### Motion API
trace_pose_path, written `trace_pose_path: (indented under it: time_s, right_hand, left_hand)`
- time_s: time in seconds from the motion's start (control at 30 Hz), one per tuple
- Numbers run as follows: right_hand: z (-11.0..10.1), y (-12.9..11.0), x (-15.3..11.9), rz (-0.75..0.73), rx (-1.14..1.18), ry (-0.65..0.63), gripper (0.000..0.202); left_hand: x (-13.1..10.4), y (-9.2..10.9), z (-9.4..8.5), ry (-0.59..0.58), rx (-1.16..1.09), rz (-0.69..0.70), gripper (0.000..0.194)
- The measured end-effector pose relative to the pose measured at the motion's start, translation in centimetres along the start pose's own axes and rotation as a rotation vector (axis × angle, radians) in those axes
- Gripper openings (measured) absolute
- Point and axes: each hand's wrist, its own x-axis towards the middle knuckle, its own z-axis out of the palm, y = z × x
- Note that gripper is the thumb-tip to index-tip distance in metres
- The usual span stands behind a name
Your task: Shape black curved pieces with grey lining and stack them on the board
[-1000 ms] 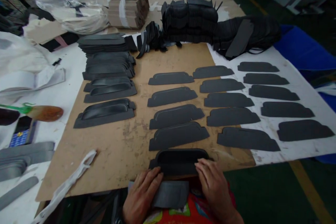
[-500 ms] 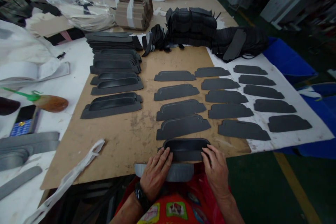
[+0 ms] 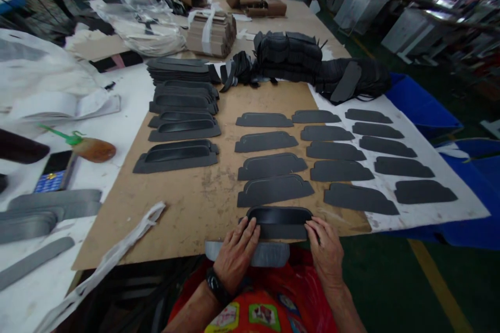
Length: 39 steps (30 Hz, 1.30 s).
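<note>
Close to my body, a dark grey shaped panel (image 3: 269,231) lies at the table's near edge, with a glossier black strip (image 3: 279,214) along its upper part. My left hand (image 3: 237,250) holds its left end, fingers stretched together over the edge and thumb hidden; a black band is on that wrist. At the right end, my right hand (image 3: 325,247) grips the corner between bent fingers and thumb. Below the panel, a lighter grey curved piece (image 3: 269,255) sticks out at the table edge, partly behind my left hand.
Single grey panels (image 3: 275,190) lie in columns to the right; stacked panels with black strips (image 3: 179,156) stand left. Black bundles (image 3: 287,54) sit at the back. A white strip (image 3: 117,244), phone (image 3: 54,171) and orange-brown bulb-shaped thing (image 3: 96,149) lie left. Blue bins (image 3: 425,106) stand right.
The view has tilted up slightly, so the table appears shifted right and more of the background shows. Both hands stay at the panel's ends; the right fingers have shifted slightly at the corner.
</note>
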Motion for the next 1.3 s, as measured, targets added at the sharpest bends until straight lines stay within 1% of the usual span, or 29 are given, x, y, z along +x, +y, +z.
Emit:
trace_pose_path:
  time_s: [0.17, 0.23, 0.5, 0.6, 0.67, 0.8, 0.87, 0.97, 1.1, 1.2, 1.3]
  right_hand:
    - [0.2, 0.2, 0.0, -0.011, -0.017, 0.0, 0.024]
    - [0.3, 0.2, 0.0, -0.018, -0.025, 0.001, 0.024]
    - [0.4, -0.1, 0.0, 0.005, -0.076, 0.015, 0.025]
    - [0.4, -0.2, 0.1, 0.028, -0.072, 0.017, 0.028]
    - [0.4, -0.3, 0.2, 0.043, -0.058, 0.01, 0.028]
    - [0.1, -0.5, 0.7, 0.095, -0.023, -0.015, 0.029]
    - [-0.1, -0.6, 0.9, 0.128, -0.003, -0.038, 0.03]
    - [-0.5, -0.7, 1.2, 0.193, 0.037, -0.091, 0.032]
    - [-0.9, -0.6, 1.5, 0.32, 0.08, -0.177, 0.036]
    - [-1.0, -0.4, 1.8, 0.406, 0.105, -0.252, 0.04]
    - [-1.0, -0.3, 2.2, 0.428, 0.108, -0.301, 0.045]
  left_hand:
    - [-0.2, 0.2, 0.5, 0.021, -0.008, -0.011, 0.055]
    - [-0.2, 0.2, 0.5, 0.012, -0.01, -0.016, 0.056]
    - [0.1, 0.3, -0.5, -0.04, 0.004, -0.03, 0.058]
    - [0.0, 0.2, -0.5, -0.051, 0.005, -0.038, 0.059]
    - [0.0, 0.1, -0.1, -0.035, -0.003, -0.034, 0.059]
    - [-0.1, 0.0, 0.9, 0.046, -0.034, -0.028, 0.056]
    - [-0.1, 0.0, 1.0, 0.053, -0.049, -0.034, 0.056]
    - [-0.2, 0.1, 0.6, 0.049, -0.083, -0.04, 0.055]
    - [-0.4, 0.2, 0.0, 0.056, -0.125, -0.069, 0.053]
    - [-0.5, 0.3, -0.1, 0.063, -0.136, -0.107, 0.053]
    - [-0.6, 0.4, -0.1, 0.084, -0.153, -0.114, 0.053]
